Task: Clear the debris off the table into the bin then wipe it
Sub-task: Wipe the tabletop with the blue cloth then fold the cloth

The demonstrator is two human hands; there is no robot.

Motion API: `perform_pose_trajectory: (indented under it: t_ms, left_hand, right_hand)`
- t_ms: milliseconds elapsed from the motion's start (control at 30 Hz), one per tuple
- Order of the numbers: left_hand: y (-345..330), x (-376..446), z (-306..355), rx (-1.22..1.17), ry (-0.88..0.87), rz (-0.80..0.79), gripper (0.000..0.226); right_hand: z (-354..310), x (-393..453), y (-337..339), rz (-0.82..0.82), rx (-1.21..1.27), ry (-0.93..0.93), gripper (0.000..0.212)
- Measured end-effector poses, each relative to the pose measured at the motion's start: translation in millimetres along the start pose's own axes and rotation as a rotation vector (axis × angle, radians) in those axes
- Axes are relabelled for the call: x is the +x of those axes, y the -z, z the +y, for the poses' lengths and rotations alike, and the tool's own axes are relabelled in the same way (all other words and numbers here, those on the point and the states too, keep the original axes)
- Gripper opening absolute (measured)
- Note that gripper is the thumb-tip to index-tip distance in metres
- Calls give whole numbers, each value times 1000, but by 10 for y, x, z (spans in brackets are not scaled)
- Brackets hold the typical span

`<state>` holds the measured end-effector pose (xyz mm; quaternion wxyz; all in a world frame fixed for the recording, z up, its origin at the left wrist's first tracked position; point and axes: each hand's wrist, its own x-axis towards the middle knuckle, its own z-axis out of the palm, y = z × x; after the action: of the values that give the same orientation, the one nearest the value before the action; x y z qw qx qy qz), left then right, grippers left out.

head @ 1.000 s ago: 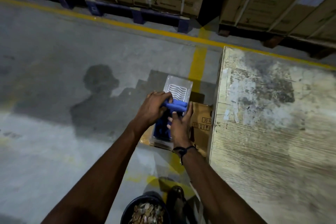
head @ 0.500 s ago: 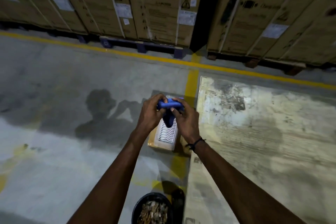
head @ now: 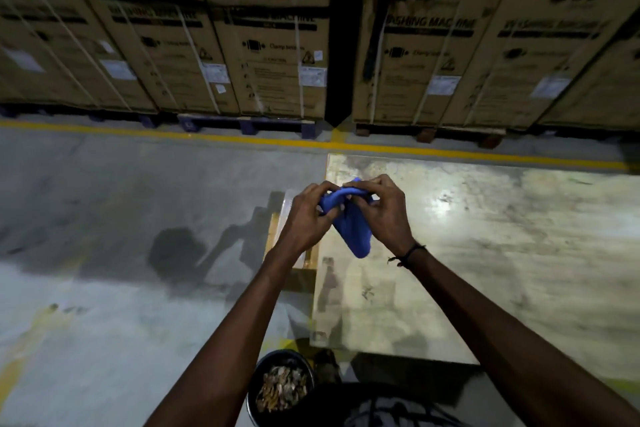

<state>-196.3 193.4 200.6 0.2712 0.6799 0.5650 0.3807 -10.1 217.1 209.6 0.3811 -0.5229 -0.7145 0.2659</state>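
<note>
A blue cloth (head: 355, 229) hangs bunched between my two hands, above the left edge of the table. My left hand (head: 306, 218) grips its upper left part with curled fingers. My right hand (head: 384, 215) pinches the upper right part. The table (head: 502, 253) is a pale, stained, worn surface stretching to the right. A black bin (head: 280, 386) holding brownish debris stands on the floor at the bottom centre, just left of the table's near corner.
A cardboard box (head: 277, 246) with a clear packet on it sits on the floor by the table's left edge, partly behind my left arm. Stacked cartons (head: 270, 45) on pallets line the far side beyond a yellow floor line (head: 242, 139).
Both hands lifted the blue cloth out of the packet on the box and carried it up and right, over the table's left edge. The view tilted upward.
</note>
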Motion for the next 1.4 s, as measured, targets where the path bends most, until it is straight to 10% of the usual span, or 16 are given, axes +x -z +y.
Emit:
perform_pose_trajectory:
  t_ms: [600, 1400]
  left_hand:
    - [-446, -942, 951, 475, -139, -206, 14]
    - [-341, -1618, 447, -238, 100, -62, 20]
  right_hand:
    - [452, -1266, 1471, -98, 77, 20, 11]
    - [282, -1844, 1141, -14, 259, -161, 30]
